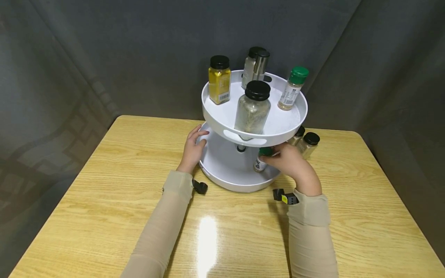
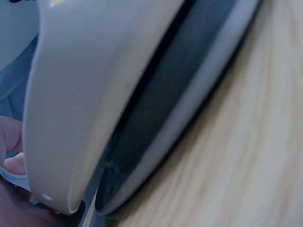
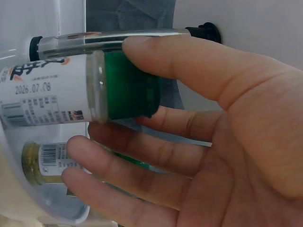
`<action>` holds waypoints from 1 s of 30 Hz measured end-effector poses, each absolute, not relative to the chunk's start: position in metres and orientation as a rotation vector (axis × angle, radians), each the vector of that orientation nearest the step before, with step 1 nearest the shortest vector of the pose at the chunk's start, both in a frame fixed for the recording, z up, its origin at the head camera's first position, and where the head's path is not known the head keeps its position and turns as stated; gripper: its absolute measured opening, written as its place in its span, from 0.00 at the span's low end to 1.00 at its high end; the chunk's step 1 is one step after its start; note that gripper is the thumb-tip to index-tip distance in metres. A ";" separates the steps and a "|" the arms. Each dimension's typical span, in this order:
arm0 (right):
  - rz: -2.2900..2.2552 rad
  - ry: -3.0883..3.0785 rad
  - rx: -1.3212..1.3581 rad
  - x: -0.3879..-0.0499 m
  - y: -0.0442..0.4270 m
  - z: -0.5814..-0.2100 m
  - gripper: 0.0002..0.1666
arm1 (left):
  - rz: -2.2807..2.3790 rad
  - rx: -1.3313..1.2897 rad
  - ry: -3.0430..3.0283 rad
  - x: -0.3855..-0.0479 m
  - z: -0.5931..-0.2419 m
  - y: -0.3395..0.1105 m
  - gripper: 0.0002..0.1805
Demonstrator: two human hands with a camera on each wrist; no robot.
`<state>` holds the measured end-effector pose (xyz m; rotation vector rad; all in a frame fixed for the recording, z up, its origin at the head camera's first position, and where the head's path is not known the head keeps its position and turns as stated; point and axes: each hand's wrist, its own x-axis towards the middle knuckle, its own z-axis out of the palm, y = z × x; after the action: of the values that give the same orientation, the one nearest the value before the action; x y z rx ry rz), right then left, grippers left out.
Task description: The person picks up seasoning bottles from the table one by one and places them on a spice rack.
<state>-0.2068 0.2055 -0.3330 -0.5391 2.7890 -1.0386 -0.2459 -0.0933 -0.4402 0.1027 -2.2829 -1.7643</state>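
A two-tier white turntable stands on the table, with a lower tray (image 1: 222, 168) and an upper tray (image 1: 217, 120). On the lower tray, near its right front, is a small spice jar (image 1: 259, 165) with a green cap (image 3: 130, 85) and a printed white label. My right hand (image 1: 290, 160) reaches under the upper tray and pinches this cap between thumb and fingers. Whether the jar's base touches the tray is hard to tell. My left hand (image 1: 192, 150) rests at the lower tray's left rim, its fingers fairly straight; some are hidden in the left wrist view.
The upper tray carries a yellow spice jar (image 1: 219, 83), a large black-lidded jar (image 1: 253, 110), a green-capped jar (image 1: 291, 90), a metallic-topped bottle (image 1: 260, 63) and another black-lidded jar (image 1: 248, 69). Black-lidded jars (image 1: 308, 144) stand right of the turntable. Grey curtains (image 1: 139, 58) hang behind the table (image 1: 132, 173).
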 end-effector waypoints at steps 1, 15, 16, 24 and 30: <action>-1.051 2.780 -0.540 -0.207 0.206 -0.332 0.23 | -1.763 0.103 -2.283 -0.246 -0.440 -0.093 0.17; -1.062 2.808 -0.538 -0.207 0.221 -0.323 0.22 | -1.756 0.099 -2.278 -0.245 -0.440 -0.093 0.17; -1.052 2.818 -0.536 -0.207 0.222 -0.322 0.21 | -1.756 0.100 -2.279 -0.246 -0.440 -0.093 0.17; -1.067 2.915 -0.483 -0.206 0.232 -0.320 0.23 | -1.759 0.106 -2.272 -0.246 -0.439 -0.093 0.17; -1.126 2.989 -0.387 -0.208 0.237 -0.324 0.23 | -1.763 0.114 -2.283 -0.247 -0.441 -0.094 0.17</action>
<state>-0.2084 0.2372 -0.3241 -0.3868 2.9890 -1.1258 -0.2468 -0.0935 -0.4414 0.1145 -2.2831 -1.7631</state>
